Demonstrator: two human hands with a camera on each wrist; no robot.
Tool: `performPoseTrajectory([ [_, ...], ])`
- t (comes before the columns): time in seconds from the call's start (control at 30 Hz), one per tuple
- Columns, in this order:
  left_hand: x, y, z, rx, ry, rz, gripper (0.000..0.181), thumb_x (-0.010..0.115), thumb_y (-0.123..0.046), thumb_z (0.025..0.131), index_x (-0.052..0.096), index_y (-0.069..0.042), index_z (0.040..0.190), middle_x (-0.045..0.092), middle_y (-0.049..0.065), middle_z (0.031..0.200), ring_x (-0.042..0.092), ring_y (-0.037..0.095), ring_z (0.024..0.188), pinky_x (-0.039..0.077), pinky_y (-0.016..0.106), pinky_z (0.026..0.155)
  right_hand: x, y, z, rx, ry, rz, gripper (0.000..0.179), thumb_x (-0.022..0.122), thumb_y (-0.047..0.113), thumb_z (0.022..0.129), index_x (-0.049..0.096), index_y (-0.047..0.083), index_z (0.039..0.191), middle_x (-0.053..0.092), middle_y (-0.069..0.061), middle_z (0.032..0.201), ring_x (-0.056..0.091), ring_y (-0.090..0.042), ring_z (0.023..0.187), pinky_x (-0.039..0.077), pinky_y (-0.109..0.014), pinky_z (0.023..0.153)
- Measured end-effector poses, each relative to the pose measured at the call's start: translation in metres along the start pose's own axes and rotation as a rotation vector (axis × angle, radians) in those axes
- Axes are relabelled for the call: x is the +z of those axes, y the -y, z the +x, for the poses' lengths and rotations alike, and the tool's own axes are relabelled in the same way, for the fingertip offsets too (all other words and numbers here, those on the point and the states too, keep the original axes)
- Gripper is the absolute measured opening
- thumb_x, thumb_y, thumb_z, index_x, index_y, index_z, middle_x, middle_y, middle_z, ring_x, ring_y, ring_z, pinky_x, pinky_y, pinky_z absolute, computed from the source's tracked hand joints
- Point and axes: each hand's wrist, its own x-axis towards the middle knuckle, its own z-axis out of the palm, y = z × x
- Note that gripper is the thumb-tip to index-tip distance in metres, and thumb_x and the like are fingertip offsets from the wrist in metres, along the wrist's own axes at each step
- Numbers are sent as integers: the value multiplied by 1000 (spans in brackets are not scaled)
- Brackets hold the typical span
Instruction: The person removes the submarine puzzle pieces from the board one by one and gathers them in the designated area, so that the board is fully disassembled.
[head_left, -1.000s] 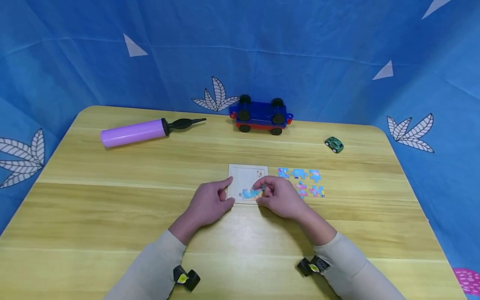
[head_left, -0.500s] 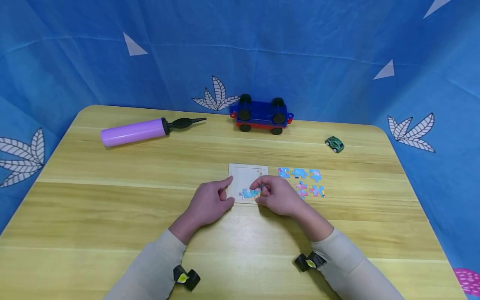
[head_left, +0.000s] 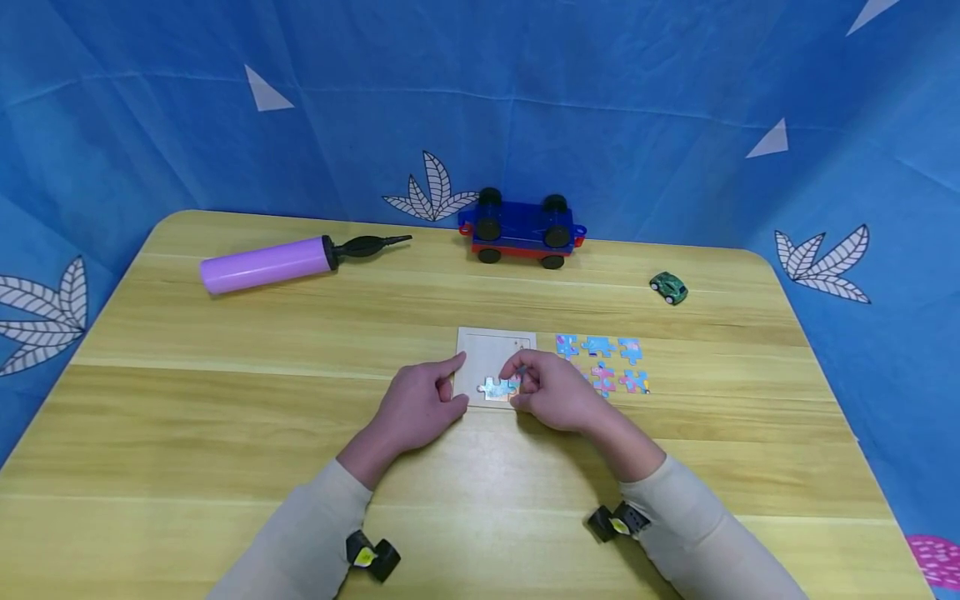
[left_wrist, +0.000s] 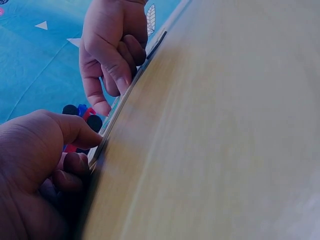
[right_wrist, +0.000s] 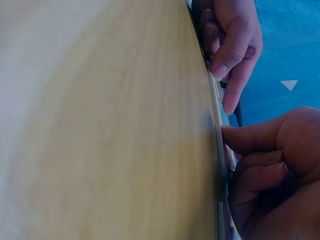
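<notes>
A square, pale puzzle board [head_left: 483,350] lies on the table in front of me. My left hand [head_left: 420,404] holds its left edge, with thumb and index finger spread along that side. Over the lower right of the board, my right hand [head_left: 555,387] pinches a light blue jigsaw piece [head_left: 495,388] between thumb and index finger. That piece lies low over the board's bottom edge, its right end hidden by the fingers. Both wrist views show the left hand [left_wrist: 45,155] and right hand [right_wrist: 280,165] meeting at the board's thin edge.
Several loose blue and pink jigsaw pieces [head_left: 598,347] lie right of the board, partly behind the right hand. Farther back are a purple hand pump [head_left: 266,265], a blue and red toy wagon [head_left: 522,223] and a small green toy car [head_left: 669,288]. A blue cloth [head_left: 600,108] hangs behind the table.
My right hand has shifted slightly left. The jigsaw piece under its fingers now shows a bright glare, as if its tilt changed. The left hand and board stay in place.
</notes>
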Motion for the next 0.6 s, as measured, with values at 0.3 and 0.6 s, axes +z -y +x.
performPoseTrajectory([
  [0.3, -2, -1, 0, 6, -1, -7, 57, 74, -14, 85, 59, -4, 139, 48, -7, 61, 39, 6, 51, 40, 29, 58, -1, 0, -1, -35, -4, 10, 26, 73, -6, 84, 62, 8, 103, 47, 2, 64, 45, -14, 59, 42, -36, 68],
  [0.6, -1, 0, 0, 4, 0, -5, 57, 74, -14, 85, 59, -4, 139, 49, -7, 61, 40, 7, 51, 40, 29, 57, -1, -1, -1, -25, 8, 19, 25, 73, -4, 86, 68, 7, 108, 41, 3, 62, 40, -14, 56, 41, -35, 71],
])
